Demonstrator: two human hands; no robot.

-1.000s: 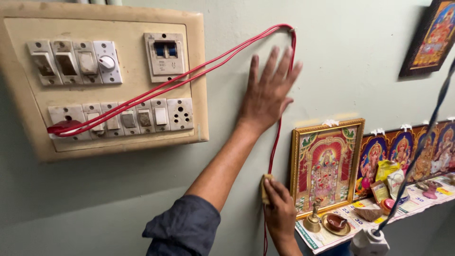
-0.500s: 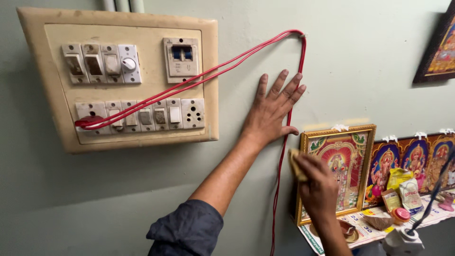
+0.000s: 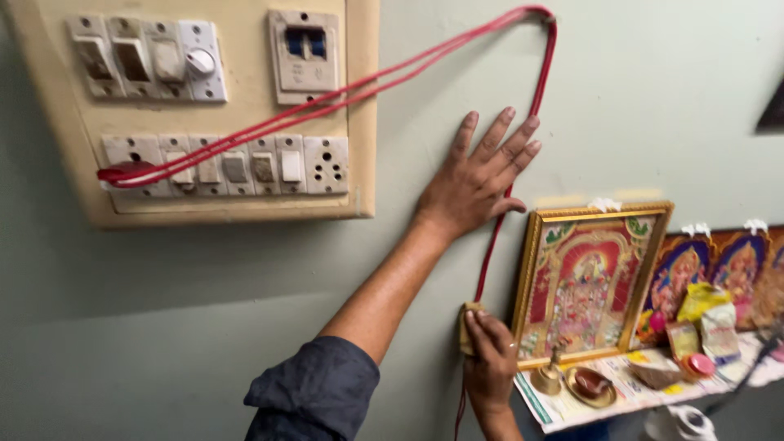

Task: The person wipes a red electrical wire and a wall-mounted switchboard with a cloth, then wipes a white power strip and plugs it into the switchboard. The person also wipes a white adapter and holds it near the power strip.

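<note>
Presently pressed flat against the pale green wall [image 3: 204, 327]: left hand [image 3: 474, 184], fingers spread, grasping nothing, pointing toward 1 o'clock. Directly at 6 o'clock from it, right hand [image 3: 490, 359], clenched around a small tan sanding block [image 3: 467, 327] held against the wall. Running 12 to 6 between both hands, touching each: red cable [image 3: 492, 245], long axis near vertical. Just at 3 o'clock of the block: gilt-framed picture [image 3: 592, 282].

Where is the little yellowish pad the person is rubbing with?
The yellowish pad is low on the green wall, pressed there by the right hand, just left of the gold-framed picture and beside the red cable.
</note>
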